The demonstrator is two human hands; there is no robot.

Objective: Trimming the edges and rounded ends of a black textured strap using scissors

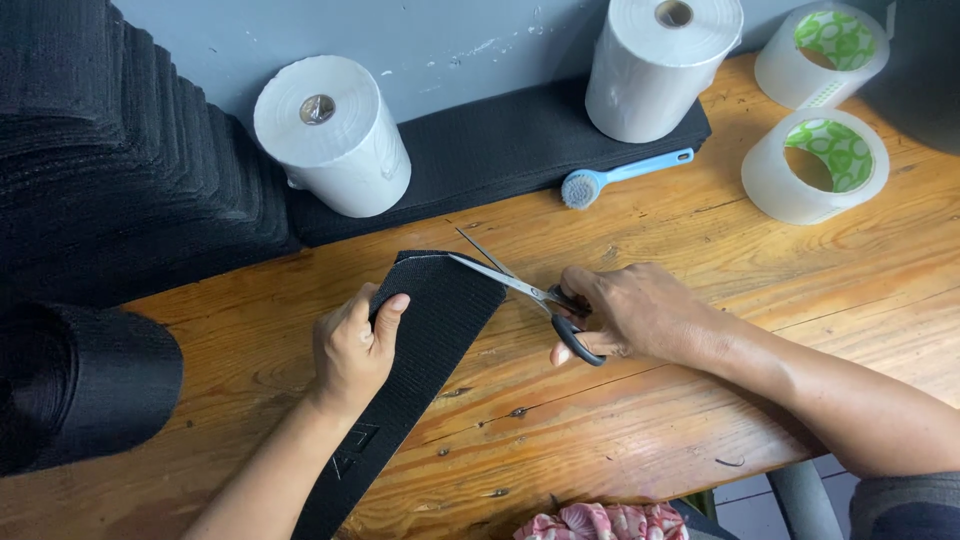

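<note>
A long strip of black ribbed fabric (440,320) lies diagonally on the wooden table (700,260), running from the middle toward the near edge. My left hand (352,345) grips the strip's left side, thumb on top. My right hand (635,312) holds black-handled scissors (520,285). Their blades are spread apart at the strip's far end, where a pale chalk line runs along the edge.
Two white rolls (335,135) (660,65) stand on black fabric by the grey wall. A blue brush (620,175) lies beside them. Two clear tape rolls (815,165) (820,50) sit far right. Stacked black fabric (110,150) and a black roll (80,385) fill the left.
</note>
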